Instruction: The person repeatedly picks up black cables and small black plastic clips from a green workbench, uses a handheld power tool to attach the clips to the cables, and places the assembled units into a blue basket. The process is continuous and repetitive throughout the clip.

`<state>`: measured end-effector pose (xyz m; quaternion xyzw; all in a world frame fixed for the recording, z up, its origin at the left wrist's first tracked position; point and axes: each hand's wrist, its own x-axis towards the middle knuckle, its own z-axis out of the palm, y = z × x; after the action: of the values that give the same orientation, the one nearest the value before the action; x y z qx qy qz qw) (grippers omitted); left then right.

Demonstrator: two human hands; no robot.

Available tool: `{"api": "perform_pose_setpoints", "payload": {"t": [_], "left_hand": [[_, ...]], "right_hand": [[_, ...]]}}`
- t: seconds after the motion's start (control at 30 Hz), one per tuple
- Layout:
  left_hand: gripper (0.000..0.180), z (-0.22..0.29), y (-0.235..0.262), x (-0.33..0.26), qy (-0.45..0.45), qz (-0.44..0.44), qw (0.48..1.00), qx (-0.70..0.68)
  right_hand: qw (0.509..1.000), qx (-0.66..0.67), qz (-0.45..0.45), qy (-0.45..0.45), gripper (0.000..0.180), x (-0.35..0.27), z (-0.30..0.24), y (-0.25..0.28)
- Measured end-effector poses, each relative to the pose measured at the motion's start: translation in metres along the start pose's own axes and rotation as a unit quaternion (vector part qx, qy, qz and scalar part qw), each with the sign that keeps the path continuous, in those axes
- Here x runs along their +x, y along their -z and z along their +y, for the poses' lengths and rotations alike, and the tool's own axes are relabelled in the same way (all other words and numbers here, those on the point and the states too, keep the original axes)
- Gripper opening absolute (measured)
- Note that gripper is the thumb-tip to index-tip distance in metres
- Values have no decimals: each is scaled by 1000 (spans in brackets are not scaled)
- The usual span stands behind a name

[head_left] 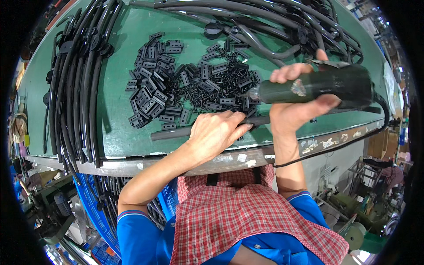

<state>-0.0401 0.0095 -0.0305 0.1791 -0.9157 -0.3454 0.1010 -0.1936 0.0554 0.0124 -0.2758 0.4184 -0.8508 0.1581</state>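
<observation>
My right hand (297, 106) grips a dark green electric screwdriver (329, 84) held sideways, its metal tip pointing left over the bench. My left hand (216, 132) presses down on a long black tube (170, 133) that lies along the near edge of the green bench top (117, 110). Just beyond the fingers lies a pile of small black flat brackets (152, 95) mixed with several small black screws (207, 90). The screwdriver's black cord (335, 148) hangs off the bench edge to the right.
Bundles of bent black tubes (75, 88) lie along the left side of the bench, and more black tubes (265, 26) curve across the far side. A blue crate (95, 207) with tubes stands below left. Machinery and boxes sit at the lower right.
</observation>
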Motion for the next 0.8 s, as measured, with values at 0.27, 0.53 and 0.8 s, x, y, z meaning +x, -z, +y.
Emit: {"api": "perform_pose_setpoints", "payload": {"t": [0.27, 0.53, 0.8], "left_hand": [[13, -5, -7, 2, 10, 168, 979, -112], [18, -11, -6, 2, -22, 182, 976, -116], [15, -15, 19, 6, 164, 86, 808, -559]], "right_hand": [[993, 109, 52, 9, 87, 3, -27, 17], [982, 164, 80, -48, 82, -6, -30, 19], [986, 142, 84, -2, 84, -6, -34, -3]]}}
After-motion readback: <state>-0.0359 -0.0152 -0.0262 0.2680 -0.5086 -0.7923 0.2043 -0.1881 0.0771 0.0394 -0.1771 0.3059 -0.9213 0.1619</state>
